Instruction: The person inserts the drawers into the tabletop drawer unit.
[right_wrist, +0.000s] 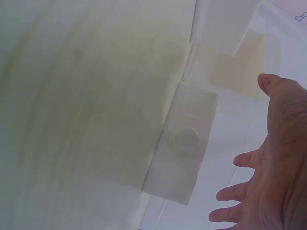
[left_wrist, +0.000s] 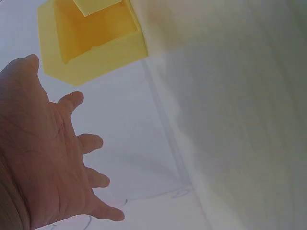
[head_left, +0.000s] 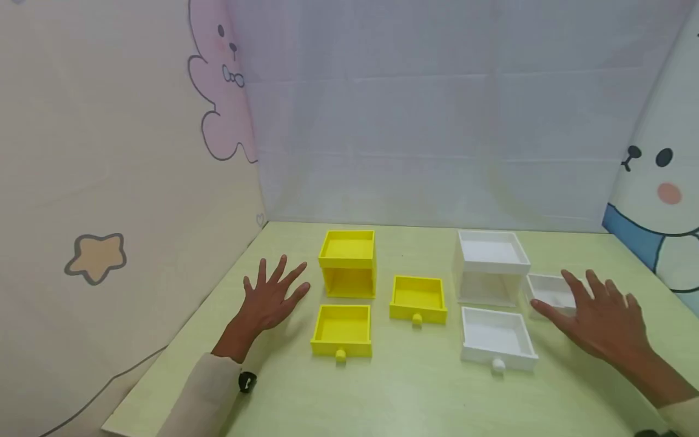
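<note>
Fingers spread wide, my left hand point(head_left: 270, 306) hovers left of a yellow box point(head_left: 346, 263) with an open front, holding nothing. In front of that box lies a yellow drawer point(head_left: 349, 350) with a round knob; a second yellow drawer point(head_left: 409, 312) sits to its right. My right hand point(head_left: 611, 325), also spread and holding nothing, overlaps a white drawer point(head_left: 537, 280) in the head view and hides part of it. Left of this hand are an open-fronted white box point(head_left: 494, 267) and another white drawer point(head_left: 494, 356) with a knob. Every drawer is out of its box.
The boxes and drawers stand on a pale yellow-green table point(head_left: 404, 394). Cloth walls rise behind it and at both sides, the left one point(head_left: 131, 182) printed with a star and an animal. A dark cable point(head_left: 109, 383) runs down beside the table's left edge.
</note>
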Tool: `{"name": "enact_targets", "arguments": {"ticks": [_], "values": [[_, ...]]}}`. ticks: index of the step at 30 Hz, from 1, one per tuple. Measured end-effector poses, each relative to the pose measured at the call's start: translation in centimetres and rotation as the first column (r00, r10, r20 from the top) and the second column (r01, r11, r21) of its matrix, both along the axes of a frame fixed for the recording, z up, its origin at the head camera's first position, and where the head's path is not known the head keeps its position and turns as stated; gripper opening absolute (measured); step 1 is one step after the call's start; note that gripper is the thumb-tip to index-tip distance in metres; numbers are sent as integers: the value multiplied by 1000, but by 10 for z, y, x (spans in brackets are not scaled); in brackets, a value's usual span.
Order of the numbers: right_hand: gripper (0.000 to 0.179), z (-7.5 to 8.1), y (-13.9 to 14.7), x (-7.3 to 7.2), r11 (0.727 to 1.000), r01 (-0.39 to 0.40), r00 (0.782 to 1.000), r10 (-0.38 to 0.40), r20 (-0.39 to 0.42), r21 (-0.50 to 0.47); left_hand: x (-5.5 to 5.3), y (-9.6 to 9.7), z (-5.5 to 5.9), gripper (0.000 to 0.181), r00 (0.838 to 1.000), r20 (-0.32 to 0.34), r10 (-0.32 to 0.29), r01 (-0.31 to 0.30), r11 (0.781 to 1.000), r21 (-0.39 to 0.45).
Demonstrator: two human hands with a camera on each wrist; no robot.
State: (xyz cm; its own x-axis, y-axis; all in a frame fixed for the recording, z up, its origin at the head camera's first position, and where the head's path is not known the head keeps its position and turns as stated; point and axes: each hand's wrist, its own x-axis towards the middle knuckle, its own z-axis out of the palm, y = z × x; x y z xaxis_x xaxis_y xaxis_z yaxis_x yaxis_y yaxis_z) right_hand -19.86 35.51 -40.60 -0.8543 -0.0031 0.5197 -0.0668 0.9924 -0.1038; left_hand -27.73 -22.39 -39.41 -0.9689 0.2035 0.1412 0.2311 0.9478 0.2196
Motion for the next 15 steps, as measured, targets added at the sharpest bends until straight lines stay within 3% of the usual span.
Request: {"name": "enact_targets", "arguments": {"ticks": [3, 7, 10, 15], "values": [[84, 1, -1, 0, 1000, 5, 1000, -5, 0, -23, -1, -2, 0, 69, 1000, 8, 17, -17, 999, 48], [82, 5, -3, 1, 993, 20, 998, -13, 63, -112, -4, -3, -1, 72, 998, 51, 25, -34, 981, 192], [81, 10, -6, 1, 984, 37, 995, -20, 101, -176, -7, -2, -1, 74, 995, 92, 22, -50, 949, 311], [75, 15, -12, 2, 973, 44, 995, -22, 98, -229, -9, 1, 1, 68, 996, 90, -11, -33, 878, 478]]}}
